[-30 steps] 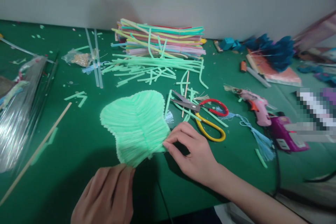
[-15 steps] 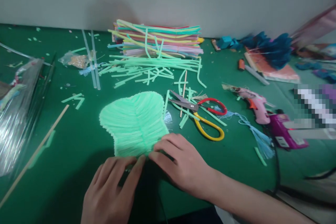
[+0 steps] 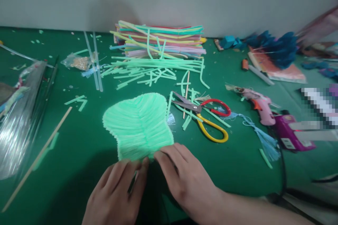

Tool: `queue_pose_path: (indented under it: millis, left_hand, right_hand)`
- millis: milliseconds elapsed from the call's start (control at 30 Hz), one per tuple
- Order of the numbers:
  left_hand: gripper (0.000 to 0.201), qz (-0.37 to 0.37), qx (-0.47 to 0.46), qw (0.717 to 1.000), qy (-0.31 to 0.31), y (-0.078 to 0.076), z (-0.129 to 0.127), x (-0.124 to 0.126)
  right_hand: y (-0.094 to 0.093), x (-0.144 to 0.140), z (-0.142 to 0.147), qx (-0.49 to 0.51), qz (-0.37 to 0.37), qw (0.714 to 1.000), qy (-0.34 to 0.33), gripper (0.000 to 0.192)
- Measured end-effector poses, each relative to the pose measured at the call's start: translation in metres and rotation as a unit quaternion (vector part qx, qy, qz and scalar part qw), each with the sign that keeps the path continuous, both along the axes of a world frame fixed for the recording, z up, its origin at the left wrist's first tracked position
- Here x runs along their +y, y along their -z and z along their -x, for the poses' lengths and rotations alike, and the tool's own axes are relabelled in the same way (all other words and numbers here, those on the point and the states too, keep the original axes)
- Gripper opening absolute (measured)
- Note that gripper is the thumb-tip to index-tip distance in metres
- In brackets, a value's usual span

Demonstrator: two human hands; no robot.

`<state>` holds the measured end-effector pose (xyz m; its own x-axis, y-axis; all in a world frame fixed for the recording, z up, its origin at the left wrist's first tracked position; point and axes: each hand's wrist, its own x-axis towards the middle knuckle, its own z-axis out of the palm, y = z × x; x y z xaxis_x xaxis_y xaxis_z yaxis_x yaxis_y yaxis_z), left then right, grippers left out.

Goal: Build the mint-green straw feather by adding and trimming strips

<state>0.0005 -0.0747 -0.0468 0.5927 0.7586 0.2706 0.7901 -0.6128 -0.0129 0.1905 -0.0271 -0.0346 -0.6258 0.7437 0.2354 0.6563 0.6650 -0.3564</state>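
Note:
A mint-green fuzzy piece (image 3: pixel 137 123) made of pipe cleaners laid side by side, with a ridge down its middle like a leaf, lies flat in front of me. My left hand (image 3: pixel 114 190) pinches its lower edge with thumb and fingers. Close beside it, my right hand (image 3: pixel 186 177) has curled fingertips on the lower right edge; what lies under the fingers is partly hidden. To the right, scissors (image 3: pixel 196 108) with one red and one yellow handle rest on cut green pipe-cleaner pieces (image 3: pixel 188 121).
Bundled colored pipe cleaners (image 3: pixel 161 40) stand at the back, with loose green ones (image 3: pixel 155 64) before them. A pink glue gun (image 3: pixel 260 103), a purple device (image 3: pixel 290 132) and a blue tassel (image 3: pixel 264 142) lie right. Left are a wooden stick (image 3: pixel 39 156) and clear plastic packaging (image 3: pixel 18 130).
The whole view has shifted slightly. My right hand has slid a little down along the leaf-like piece, showing more of its right edge. The left hand keeps its pinch at the lower edge.

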Motion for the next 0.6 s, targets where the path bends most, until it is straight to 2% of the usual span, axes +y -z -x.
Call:
queue_pose_path:
  millis: [100, 167, 233, 300, 367, 467, 533, 600]
  left_hand:
    - [0.033, 0.027, -0.027, 0.999, -0.012, 0.001, 0.003, 0.001]
    - [0.035, 0.065, -0.063, 0.996, -0.022, 0.0, 0.008, 0.0]
    - [0.038, 0.087, -0.104, 0.99, -0.029, -0.004, 0.017, 0.001]
    - [0.037, 0.061, -0.142, 0.987, -0.046, -0.01, 0.025, 0.005]
    - [0.038, 0.033, -0.152, 0.986, -0.062, -0.015, 0.028, 0.012]
    - [0.037, 0.028, -0.117, 0.993, -0.005, -0.013, 0.021, 0.023]
    - [0.039, 0.033, -0.078, 0.995, 0.053, -0.007, 0.014, 0.028]
    - [0.041, 0.039, -0.044, 0.996, 0.074, 0.0, 0.008, 0.029]
  right_hand:
    - [0.0, 0.0, -0.002, 0.009, 0.048, 0.999, 0.009, 0.023]
    - [-0.001, 0.001, -0.01, 0.059, 0.083, 0.995, 0.018, 0.015]
    - [-0.004, 0.001, -0.022, 0.124, 0.107, 0.985, 0.056, 0.009]
    - [-0.007, -0.001, -0.031, 0.161, 0.117, 0.975, 0.093, 0.01]
    - [-0.007, -0.005, -0.036, 0.159, 0.112, 0.977, 0.091, 0.011]
    - [0.0, -0.01, -0.033, 0.124, 0.067, 0.988, 0.058, 0.017]
    - [0.006, -0.011, -0.03, 0.109, 0.028, 0.993, 0.046, 0.017]
    - [0.012, -0.011, -0.028, 0.101, 0.004, 0.994, 0.039, 0.019]
